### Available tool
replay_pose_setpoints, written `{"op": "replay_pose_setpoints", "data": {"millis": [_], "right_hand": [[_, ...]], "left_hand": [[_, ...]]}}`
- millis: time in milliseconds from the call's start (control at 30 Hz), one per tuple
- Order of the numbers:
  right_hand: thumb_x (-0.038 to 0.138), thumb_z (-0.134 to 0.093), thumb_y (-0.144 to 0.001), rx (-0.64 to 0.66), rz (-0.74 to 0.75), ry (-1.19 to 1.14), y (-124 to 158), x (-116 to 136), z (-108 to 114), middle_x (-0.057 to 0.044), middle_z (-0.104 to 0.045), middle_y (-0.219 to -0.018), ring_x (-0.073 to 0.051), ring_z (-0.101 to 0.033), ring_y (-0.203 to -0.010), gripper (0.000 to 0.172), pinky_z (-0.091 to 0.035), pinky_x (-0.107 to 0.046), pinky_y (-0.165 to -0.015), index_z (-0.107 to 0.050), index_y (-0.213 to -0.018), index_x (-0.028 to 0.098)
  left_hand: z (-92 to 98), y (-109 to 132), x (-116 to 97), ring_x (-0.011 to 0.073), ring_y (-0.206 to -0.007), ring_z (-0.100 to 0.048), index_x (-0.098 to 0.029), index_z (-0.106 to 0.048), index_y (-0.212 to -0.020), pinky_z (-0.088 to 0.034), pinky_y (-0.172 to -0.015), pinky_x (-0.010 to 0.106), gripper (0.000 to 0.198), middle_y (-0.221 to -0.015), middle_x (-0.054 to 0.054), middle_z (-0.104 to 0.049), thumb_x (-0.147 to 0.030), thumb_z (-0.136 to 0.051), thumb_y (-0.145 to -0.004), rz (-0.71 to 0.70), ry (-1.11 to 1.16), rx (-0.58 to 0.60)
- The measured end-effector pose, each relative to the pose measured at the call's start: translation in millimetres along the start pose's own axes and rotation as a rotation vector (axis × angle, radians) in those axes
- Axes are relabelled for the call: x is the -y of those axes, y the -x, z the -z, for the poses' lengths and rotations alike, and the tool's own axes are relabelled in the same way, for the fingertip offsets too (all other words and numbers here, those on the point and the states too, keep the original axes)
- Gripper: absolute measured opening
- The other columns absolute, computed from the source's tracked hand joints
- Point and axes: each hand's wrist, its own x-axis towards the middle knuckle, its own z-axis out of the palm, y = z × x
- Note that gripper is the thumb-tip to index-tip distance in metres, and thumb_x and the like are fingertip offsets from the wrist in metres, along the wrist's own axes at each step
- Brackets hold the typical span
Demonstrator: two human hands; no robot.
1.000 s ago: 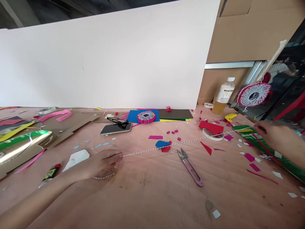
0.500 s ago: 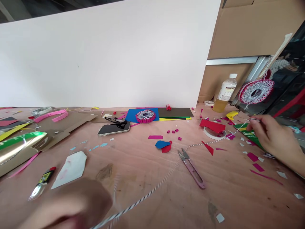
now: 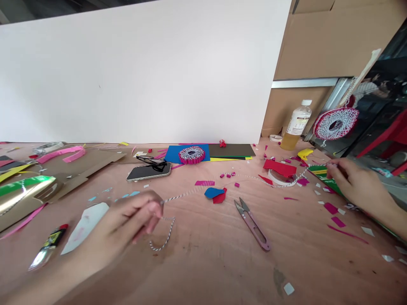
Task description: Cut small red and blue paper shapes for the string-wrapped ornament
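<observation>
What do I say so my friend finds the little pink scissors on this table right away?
Start at the big white board, then look down at the table. Between the left hand and right hand, just below the blue and red paper scraps, lie the snips. Their pink handles and pointed silver blades set them apart from the flat paper bits nearby.

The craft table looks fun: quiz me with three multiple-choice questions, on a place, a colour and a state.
1. Where do the snips lie?
A. On the phone
B. Between the left hand and right hand
C. Inside the bottle

2. What colour is the card under the ring?
A. Green
B. Red
C. Blue

3. The twine is:
A. Held by both hands
B. Coiled around the bottle
C. Lying untouched

Answers:
1. B: the snips lie apart from both hands, between them.
2. C: blue shows around the ring.
3. A: it runs from one hand to the other.
</observation>
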Motion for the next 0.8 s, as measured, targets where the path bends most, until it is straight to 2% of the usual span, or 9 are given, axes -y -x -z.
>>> {"op": "replay_pose_setpoints", "data": {"millis": [167, 267, 333, 433, 500, 567, 633, 733, 800], "right_hand": [[0.044, -0.036, -0.084, 0.011, -0.055, -0.063, 6, -3, 8, -0.005, -0.066, -0.071, -0.025, -0.062, -0.06, 0.027, -0.04, -0.029, -0.054, -0.053, -0.088, 0.024], [0.04, -0.037, -0.084, 0.03, -0.116, -0.149, 10, -11, 7, -0.003, -0.066, -0.071, -0.023, -0.062, -0.062, 0.021, -0.041, -0.029, -0.057, -0.051, -0.083, 0.024], [0.038, -0.036, -0.085, 0.052, -0.14, -0.165, 11, -15, 6, -0.003, -0.066, -0.071, -0.021, -0.062, -0.062, 0.02, -0.042, -0.028, -0.058, -0.05, -0.081, 0.024], [0.034, -0.031, -0.087, 0.021, -0.191, -0.157, 12, -21, 4, -0.004, -0.066, -0.076, -0.02, -0.063, -0.063, 0.019, -0.043, -0.026, -0.057, -0.047, -0.088, 0.024], [0.031, -0.03, -0.087, -0.011, -0.22, -0.124, 13, -26, 2, -0.008, -0.066, -0.083, -0.022, -0.064, -0.068, 0.02, -0.043, -0.028, -0.058, -0.047, -0.093, 0.023], [0.031, -0.028, -0.087, -0.032, -0.243, -0.077, 14, -33, -3, -0.012, -0.065, -0.088, -0.027, -0.063, -0.071, 0.022, -0.043, -0.033, -0.059, -0.047, -0.095, 0.022], [0.033, -0.026, -0.087, -0.023, -0.248, -0.037, 18, -41, -10, -0.015, -0.065, -0.086, -0.031, -0.063, -0.069, 0.026, -0.043, -0.036, -0.058, -0.048, -0.095, 0.02], [0.037, -0.032, -0.085, 0.079, -0.174, -0.012, 24, -46, -22, -0.011, -0.066, -0.075, -0.032, -0.064, -0.064, 0.024, -0.044, -0.037, -0.056, -0.051, -0.089, 0.022], [0.04, -0.038, -0.083, 0.162, -0.091, 0.002, 28, -45, -26, -0.008, -0.066, -0.071, -0.033, -0.065, -0.064, 0.02, -0.043, -0.036, -0.055, -0.053, -0.082, 0.026]], "left_hand": [[-1.9, -6, -8, 0.0143, -0.062, -0.045, -0.021, -0.05, -0.065, -0.036, -0.057, 0.024, 0.031, -0.064, -0.001, -0.05, -0.04, -0.04, -0.088, -0.144, -0.068, -0.117], [0.9, -11, -2, 0.0154, -0.072, -0.048, -0.021, -0.051, -0.068, -0.038, -0.065, 0.025, 0.03, -0.073, -0.001, -0.054, -0.04, -0.04, -0.088, -0.072, -0.066, -0.17], [3.3, -15, 4, 0.0162, -0.08, -0.049, -0.02, -0.048, -0.066, -0.04, -0.072, 0.026, 0.029, -0.079, -0.001, -0.055, -0.04, -0.043, -0.087, 0.0, 0.115, -0.185], [7.4, -22, 17, 0.0105, -0.057, -0.04, -0.019, -0.034, -0.061, -0.041, -0.057, 0.022, 0.036, -0.057, -0.005, -0.036, -0.04, -0.041, -0.089, 0.165, 0.544, -0.188], [9.7, -24, 27, 0.0084, -0.047, -0.021, -0.02, -0.031, -0.062, -0.027, -0.044, 0.018, 0.037, -0.054, -0.007, -0.017, -0.041, -0.038, -0.091, 0.257, 0.601, -0.166], [10.0, -25, 40, 0.0087, -0.048, -0.016, -0.02, -0.033, -0.065, -0.018, -0.043, 0.019, 0.034, -0.056, -0.007, -0.015, -0.042, -0.038, -0.091, 0.284, 0.438, -0.128], [7.3, -24, 55, 0.0095, -0.05, -0.022, -0.02, -0.034, -0.064, -0.021, -0.046, 0.021, 0.035, -0.056, -0.006, -0.022, -0.044, -0.038, -0.089, 0.245, 0.152, -0.105], [-2.0, -20, 79, 0.014, -0.056, -0.038, -0.019, -0.039, -0.058, -0.028, -0.054, 0.025, 0.038, -0.056, -0.003, -0.04, -0.045, -0.039, -0.086, 0.076, -0.347, -0.019], [-9.1, -18, 92, 0.0173, -0.059, -0.045, -0.019, -0.046, -0.057, -0.03, -0.058, 0.027, 0.04, -0.058, 0.0, -0.05, -0.046, -0.038, -0.086, -0.046, -0.552, 0.075]]}}
